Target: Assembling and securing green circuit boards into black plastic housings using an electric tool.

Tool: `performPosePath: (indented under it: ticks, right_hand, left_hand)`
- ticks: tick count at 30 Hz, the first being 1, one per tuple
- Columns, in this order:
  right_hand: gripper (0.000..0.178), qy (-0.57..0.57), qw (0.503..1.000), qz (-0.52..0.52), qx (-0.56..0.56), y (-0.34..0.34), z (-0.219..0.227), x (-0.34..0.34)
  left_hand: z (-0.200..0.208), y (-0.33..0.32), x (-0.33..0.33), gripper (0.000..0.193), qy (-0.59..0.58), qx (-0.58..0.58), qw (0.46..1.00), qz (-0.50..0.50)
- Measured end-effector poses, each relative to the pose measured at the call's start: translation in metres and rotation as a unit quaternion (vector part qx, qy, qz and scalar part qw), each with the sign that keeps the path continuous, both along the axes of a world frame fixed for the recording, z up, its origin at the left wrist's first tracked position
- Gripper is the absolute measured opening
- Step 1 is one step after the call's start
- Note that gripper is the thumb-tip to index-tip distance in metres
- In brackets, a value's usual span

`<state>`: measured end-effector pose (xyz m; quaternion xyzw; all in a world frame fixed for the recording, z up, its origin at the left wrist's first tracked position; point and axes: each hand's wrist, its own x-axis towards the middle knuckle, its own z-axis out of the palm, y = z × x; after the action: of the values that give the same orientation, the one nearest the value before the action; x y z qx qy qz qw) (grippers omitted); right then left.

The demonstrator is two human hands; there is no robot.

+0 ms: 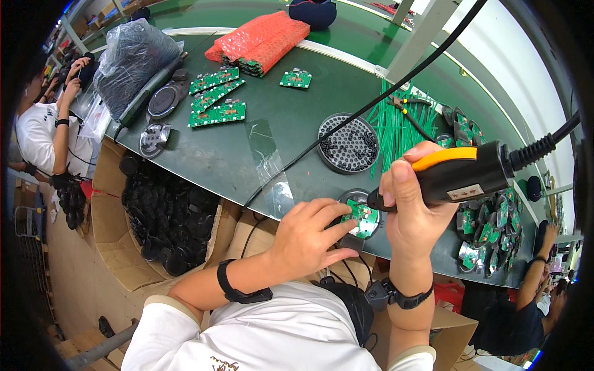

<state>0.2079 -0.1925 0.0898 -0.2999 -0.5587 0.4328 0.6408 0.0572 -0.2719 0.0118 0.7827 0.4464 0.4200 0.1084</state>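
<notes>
Spanning the view is the green desk (207,154). A black-and-yellow power tool (464,176) sits gripped in the right hand (413,207); the left hand (309,238) (fingers parted) reaches in from eight o'clock. A round dish (337,126) lies near twelve o'clock from the circuit board (367,219), beside the tool's nose.

On the surface (204,154), a tray (339,128) of parts (348,146) lies just behind a circuit board (364,217), with strips (388,139) right of the tray and pliers (396,102) on them. Farther right sits a heap of boards (492,229). Loose boards (216,114) lie at left, a bundle (263,40) behind them; a filled carton (114,232) stands before the surface's left.
</notes>
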Motion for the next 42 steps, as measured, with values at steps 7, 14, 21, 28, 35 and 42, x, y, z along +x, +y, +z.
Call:
performPosePath:
  ticks: [7, 14, 21, 28, 35, 42]
  right_hand:
    - [0.037, -0.001, 1.0, 0.0, -0.005, -0.0007, -0.0013, -0.0016]
    - [0.038, 0.006, 1.0, 0.001, 0.001, -0.0008, -0.0037, 0.0006]
    - [0.039, -0.003, 1.0, 0.001, 0.001, -0.0026, -0.0052, 0.0007]
    - [0.039, -0.007, 1.0, -0.002, -0.002, -0.0048, -0.0052, -0.0001]
    - [0.033, -0.003, 0.999, 0.044, 0.026, -0.0069, -0.0018, -0.0029]
    - [0.029, -0.023, 0.999, 0.036, 0.017, -0.0046, -0.0063, -0.0037]
  left_hand:
    - [0.002, -0.0001, 0.0002, 0.056, 0.012, -0.016, 1.0, 0.004]
    - [0.0011, 0.0004, 0.0001, 0.055, 0.012, -0.015, 1.0, 0.003]
    - [0.0008, 0.0002, 0.0007, 0.053, 0.012, -0.022, 1.0, 0.008]
    - [0.0005, 0.0004, 0.0005, 0.053, 0.019, -0.027, 0.999, 0.009]
    - [0.0004, -0.0002, -0.0005, 0.057, 0.026, -0.018, 1.0, 0.004]
    - [-0.0006, -0.0012, -0.0008, 0.057, 0.017, -0.015, 1.0, 0.001]
